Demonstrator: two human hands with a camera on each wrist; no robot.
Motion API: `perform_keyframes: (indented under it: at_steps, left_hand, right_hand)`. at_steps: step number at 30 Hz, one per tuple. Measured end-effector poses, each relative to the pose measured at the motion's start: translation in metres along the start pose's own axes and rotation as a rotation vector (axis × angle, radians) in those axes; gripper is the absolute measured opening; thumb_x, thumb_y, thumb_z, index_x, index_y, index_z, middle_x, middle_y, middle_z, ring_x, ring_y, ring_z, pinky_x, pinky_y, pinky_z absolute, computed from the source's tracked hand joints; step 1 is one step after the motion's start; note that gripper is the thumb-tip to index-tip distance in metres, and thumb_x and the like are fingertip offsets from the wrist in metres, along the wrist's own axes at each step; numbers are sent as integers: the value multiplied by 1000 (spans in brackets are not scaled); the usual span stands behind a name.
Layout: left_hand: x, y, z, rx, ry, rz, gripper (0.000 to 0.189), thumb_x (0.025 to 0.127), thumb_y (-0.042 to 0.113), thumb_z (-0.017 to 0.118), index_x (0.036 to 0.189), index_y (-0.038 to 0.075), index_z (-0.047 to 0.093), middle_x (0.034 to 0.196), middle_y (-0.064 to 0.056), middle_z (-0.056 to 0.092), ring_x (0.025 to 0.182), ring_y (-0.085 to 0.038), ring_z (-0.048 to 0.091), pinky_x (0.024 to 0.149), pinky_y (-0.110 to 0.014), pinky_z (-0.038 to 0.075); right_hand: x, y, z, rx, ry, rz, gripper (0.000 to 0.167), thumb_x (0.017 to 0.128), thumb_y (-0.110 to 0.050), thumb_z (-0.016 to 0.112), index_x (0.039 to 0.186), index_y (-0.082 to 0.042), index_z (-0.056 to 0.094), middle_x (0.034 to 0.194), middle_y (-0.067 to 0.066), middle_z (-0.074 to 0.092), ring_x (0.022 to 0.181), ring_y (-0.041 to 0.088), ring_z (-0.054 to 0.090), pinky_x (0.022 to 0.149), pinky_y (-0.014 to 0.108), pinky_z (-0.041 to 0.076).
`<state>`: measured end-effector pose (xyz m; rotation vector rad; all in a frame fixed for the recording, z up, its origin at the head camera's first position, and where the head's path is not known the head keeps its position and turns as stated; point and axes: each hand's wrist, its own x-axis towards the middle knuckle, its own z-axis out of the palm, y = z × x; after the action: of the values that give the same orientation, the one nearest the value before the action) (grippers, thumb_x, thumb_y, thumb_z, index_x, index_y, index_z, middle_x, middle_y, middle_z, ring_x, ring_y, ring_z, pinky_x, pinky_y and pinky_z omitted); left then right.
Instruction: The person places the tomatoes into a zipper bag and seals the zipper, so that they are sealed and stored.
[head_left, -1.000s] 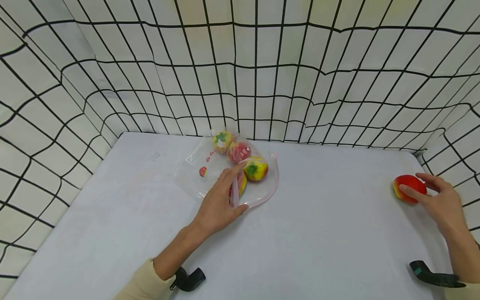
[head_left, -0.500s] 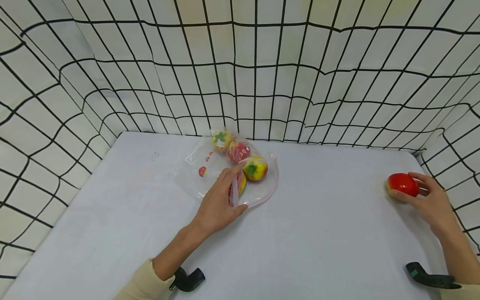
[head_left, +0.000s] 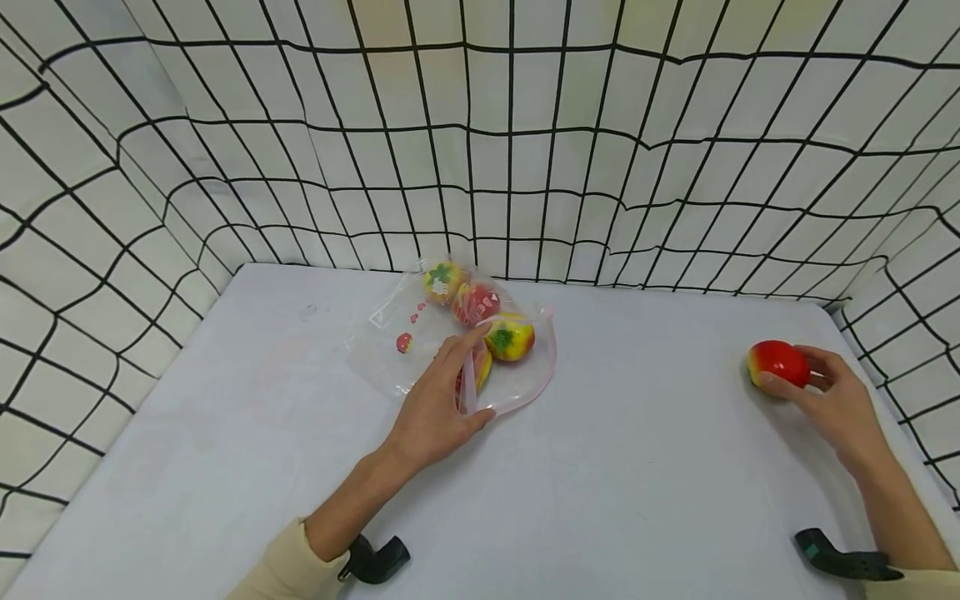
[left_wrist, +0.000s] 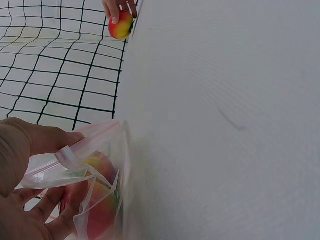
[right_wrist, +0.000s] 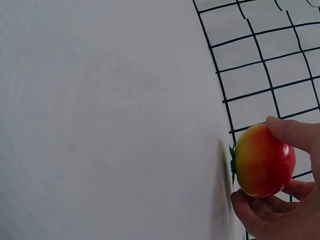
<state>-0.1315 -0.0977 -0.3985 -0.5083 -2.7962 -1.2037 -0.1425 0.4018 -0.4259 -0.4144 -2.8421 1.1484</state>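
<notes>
My left hand (head_left: 435,410) holds the mouth of a clear zip bag (head_left: 375,354) with a pink rim and small red prints. In the left wrist view, the thumb lies along the zip edge of the bag (left_wrist: 97,135), with fingers spread lower down. Several red-and-yellow fake fruits (head_left: 512,340) with green leaf tops are at the bag, some seen through its film. Far to the right, my right hand (head_left: 838,402) grips another such fake fruit (head_left: 778,364) between thumb and fingers. In the right wrist view, the green leaves of the gripped fruit (right_wrist: 265,160) face the tabletop.
A white tabletop (head_left: 637,467) stretches between both hands. Behind it and along the sides rise white walls with a black grid (head_left: 510,150). Black camera mounts (head_left: 378,560) sit at both wrists, by cream sleeves (head_left: 288,567).
My right hand has moved left with the fake fruit, away from the right wall. My left hand and the bag have stayed in place.
</notes>
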Motion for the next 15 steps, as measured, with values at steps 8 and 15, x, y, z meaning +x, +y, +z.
perform_keyframes:
  at_steps: [8, 15]
  left_hand:
    - [0, 0, 0, -4, 3, 5, 111, 76, 11, 92, 163, 37, 28, 150, -3, 49, 141, -24, 51, 108, -48, 56]
    - [0, -1, 1, -7, 8, 9, 111, 76, 11, 92, 163, 37, 28, 150, -3, 49, 142, -25, 51, 106, -48, 57]
  right_hand:
    - [-3, -15, 9, -14, -27, -51, 86, 100, -45, 67, 162, -3, 26, 158, 34, 36, 138, 56, 35, 67, 0, 36]
    - [-5, -27, 14, 8, -51, -120, 81, 99, -44, 69, 163, -12, 30, 156, 30, 40, 135, 50, 38, 71, -2, 40]
